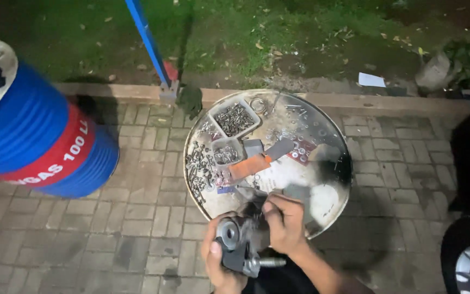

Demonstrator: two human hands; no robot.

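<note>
Left hand [217, 261] gripping a grey metal part [239, 246], right hand [285, 222] working on it from above

Left fingers are wrapped tight round the part, holding it low over the near rim of the round metal drum top [328, 204], probably so it stays steady while the right fingertips press down on its upper side. Small trays of screws [234, 118] sit further back, within easy reach. Blue barrel [39, 141] off to the left
</note>
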